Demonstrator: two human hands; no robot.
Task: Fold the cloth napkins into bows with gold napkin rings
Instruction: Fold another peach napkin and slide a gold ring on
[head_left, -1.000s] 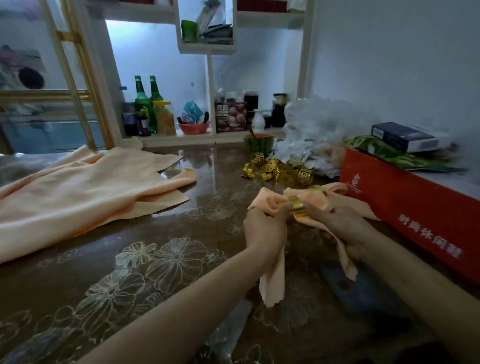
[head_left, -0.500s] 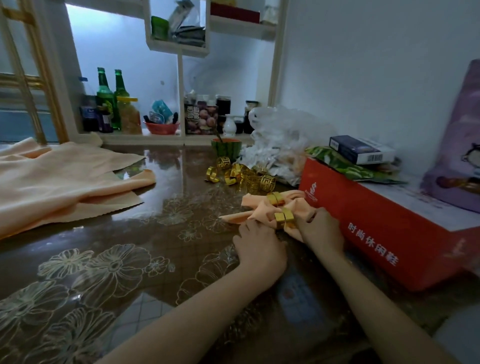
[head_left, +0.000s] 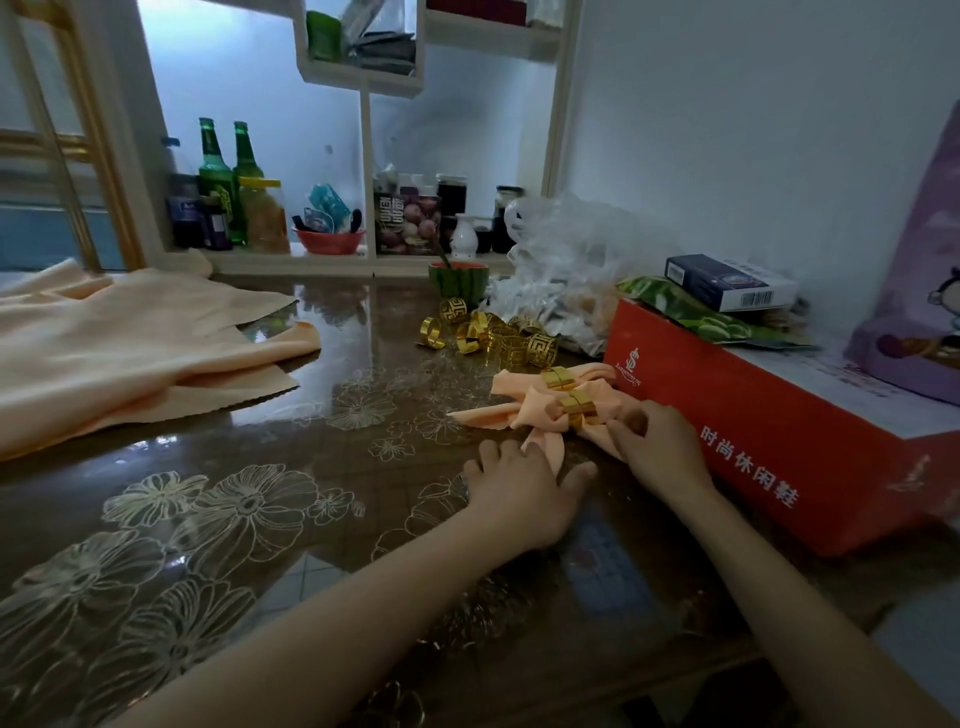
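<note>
Two peach napkin bows lie on the table beside the red box. The near bow carries a gold ring; the far bow behind it has its own gold ring. My left hand lies flat on the table with straight fingers touching the near bow's lower tail. My right hand pinches the near bow's right side between thumb and fingers. A heap of loose gold napkin rings sits further back. Unfolded peach napkins are stacked at the left.
A red shoe box stands close on the right, with a green packet and a dark blue carton on top. White plastic bags and a watermelon-patterned cup sit behind the rings. Bottles and jars fill the back shelf.
The napkin with its ring came down from my hands onto the table beside the other bow. My left hand let go and flattened on the table. The view swung right.
</note>
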